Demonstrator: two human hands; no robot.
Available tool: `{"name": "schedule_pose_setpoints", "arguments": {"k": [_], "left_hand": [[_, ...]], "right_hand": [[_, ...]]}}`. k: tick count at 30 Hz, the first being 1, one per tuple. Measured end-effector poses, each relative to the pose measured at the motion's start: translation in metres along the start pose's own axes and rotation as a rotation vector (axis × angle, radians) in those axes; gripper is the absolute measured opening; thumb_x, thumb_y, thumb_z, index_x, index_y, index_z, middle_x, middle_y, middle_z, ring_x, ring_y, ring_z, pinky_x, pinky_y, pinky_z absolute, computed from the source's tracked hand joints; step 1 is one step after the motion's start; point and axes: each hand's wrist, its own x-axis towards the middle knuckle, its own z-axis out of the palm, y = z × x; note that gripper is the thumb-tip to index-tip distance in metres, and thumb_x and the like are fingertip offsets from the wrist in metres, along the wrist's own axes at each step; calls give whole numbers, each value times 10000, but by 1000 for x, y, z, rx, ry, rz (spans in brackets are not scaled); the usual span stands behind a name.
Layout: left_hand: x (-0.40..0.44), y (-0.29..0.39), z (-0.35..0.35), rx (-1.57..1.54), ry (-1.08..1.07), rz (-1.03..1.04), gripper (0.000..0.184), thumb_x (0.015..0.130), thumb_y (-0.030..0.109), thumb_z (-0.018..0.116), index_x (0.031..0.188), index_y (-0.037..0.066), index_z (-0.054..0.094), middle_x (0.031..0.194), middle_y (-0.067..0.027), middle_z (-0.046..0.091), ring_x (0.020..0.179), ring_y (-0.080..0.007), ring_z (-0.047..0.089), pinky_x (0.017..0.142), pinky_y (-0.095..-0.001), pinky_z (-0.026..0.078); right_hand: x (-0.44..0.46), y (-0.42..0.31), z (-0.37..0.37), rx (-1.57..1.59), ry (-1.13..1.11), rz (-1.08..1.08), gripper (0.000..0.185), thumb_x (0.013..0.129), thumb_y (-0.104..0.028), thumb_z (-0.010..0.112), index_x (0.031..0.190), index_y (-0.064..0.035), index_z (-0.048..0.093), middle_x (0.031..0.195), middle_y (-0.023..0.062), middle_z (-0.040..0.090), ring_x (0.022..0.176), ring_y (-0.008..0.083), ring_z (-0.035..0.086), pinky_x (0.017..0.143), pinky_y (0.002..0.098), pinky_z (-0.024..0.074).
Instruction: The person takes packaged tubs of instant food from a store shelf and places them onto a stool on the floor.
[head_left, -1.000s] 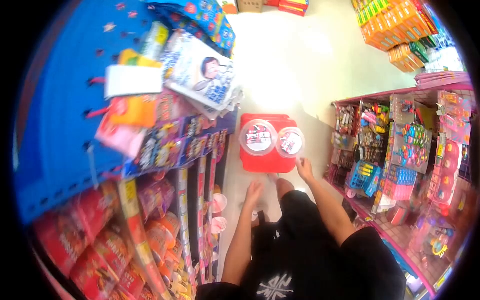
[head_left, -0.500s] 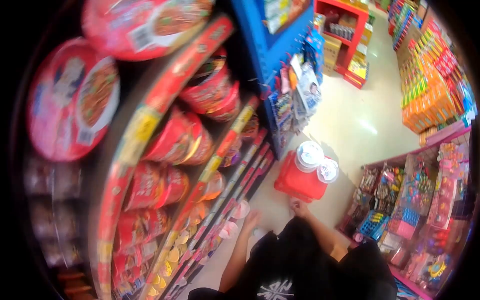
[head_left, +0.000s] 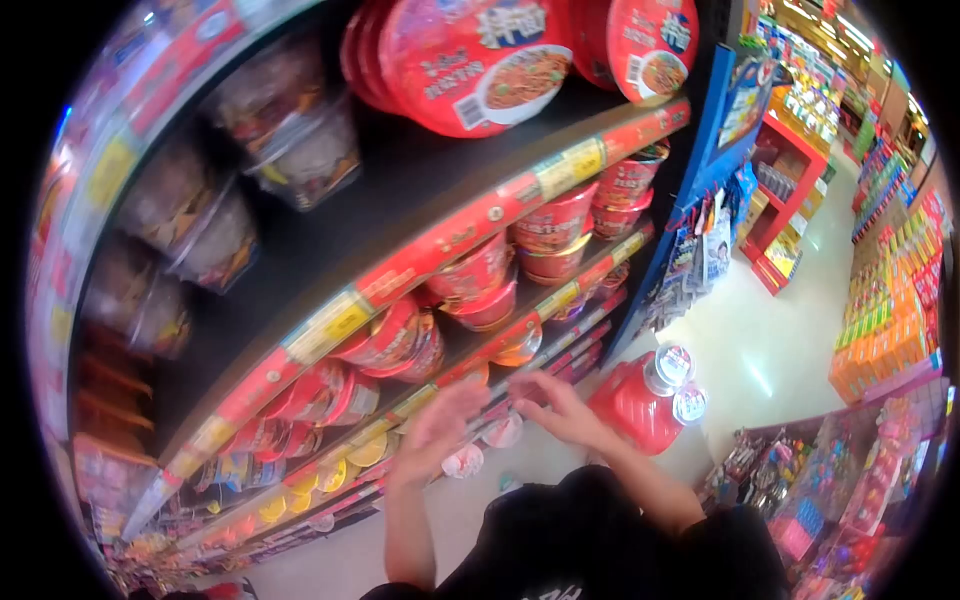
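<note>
My left hand [head_left: 440,428] is raised in front of the lower shelves, slightly blurred, fingers extended and holding nothing. Close by on its right, my right hand [head_left: 562,405] points towards the shelves with thumb and fingers apart, also bare. Beyond the hands are red instant noodle cups [head_left: 480,285] in rows on the middle shelf. Larger red noodle bowls [head_left: 478,65] stand on the shelf above, their lids facing me. On the floor past my right hand sits a red basket-like container [head_left: 630,400], with round, clear-lidded tubs [head_left: 673,366] on or against its far side.
Clear plastic packs [head_left: 300,135] fill the upper left shelf. A blue panel [head_left: 700,180] with hanging packets [head_left: 705,250] closes the shelf's right end. Right of the aisle are orange boxes [head_left: 880,340] and a low pink-edged display [head_left: 810,480]. A red stand [head_left: 785,205] is farther back.
My view has swung left and up towards the shelves. My right hand has left the red container's near edge, and both hands have come up in front of the shelves.
</note>
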Motion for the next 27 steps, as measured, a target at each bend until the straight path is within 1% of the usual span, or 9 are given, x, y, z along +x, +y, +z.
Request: {"name": "schedule_pose_setpoints", "arguments": {"k": [3,5,9,11,14,17,20,26,27], "left_hand": [[6,86,-22,146,54,272,594,877,398,571,1280,-7,408,1239,-131,516,1161,-236,500,960,-387,407],[23,139,-29,266,206,503,530,909,339,535,1288,-11,411,1253,-145,504,1171,-240,490,954,-402,414],[74,216,-48,318,487,676,463,941,230,490,1319,-18,392,1290,-147,471,1218,-239,437,979,-375,398],[93,237,-62,378,572,662,513,926,255,523,1326,-27,374,1323,-142,438,1242,-231,404,989,-366,382],[118,248,-81,327,693,576,630,868,359,609,1314,-28,390,1257,-150,494,1184,-208,451,981,-334,365],[136,253,-100,444,786,584,716,826,425,643,1305,-37,380,1249,-148,488,1168,-210,445,992,-334,332],[132,261,-87,552,645,627,736,812,457,647,1279,-48,386,1234,-138,492,1145,-218,449,983,-334,326],[145,258,-98,388,634,637,518,897,372,546,1214,-24,441,1130,-130,549,1026,-187,511,932,-322,362],[144,257,-95,363,663,625,461,905,382,531,1181,18,472,1072,-86,550,979,-155,500,895,-307,366]], "right_hand": [[44,-102,16,-42,-43,-336,356,888,-138,588,1197,-3,475,1050,76,530,955,137,545,807,288,469],[76,-151,26,148,-67,-449,376,879,-113,595,1214,-5,462,1066,63,524,993,123,523,835,281,452],[152,-232,41,207,10,-617,415,889,-154,580,1241,14,441,1145,88,524,1049,146,507,889,277,422],[194,-247,44,179,35,-724,497,891,-209,571,1275,53,396,1205,125,509,1074,177,504,908,293,417],[230,-265,53,107,173,-699,470,899,-240,556,1268,18,423,1247,94,483,1102,184,474,944,327,380],[242,-282,64,445,46,-391,441,898,-268,545,1237,-2,452,1259,84,472,1064,199,477,964,357,352],[277,-290,70,355,86,-395,412,897,-304,534,1176,-1,510,1155,109,541,973,214,496,912,386,381],[299,-294,86,301,299,-344,410,869,-280,540,1157,11,534,1073,137,584,980,221,504,863,395,413],[296,-293,86,247,343,-379,423,856,-265,543,1174,12,522,1092,145,568,986,224,505,861,396,417]]}}
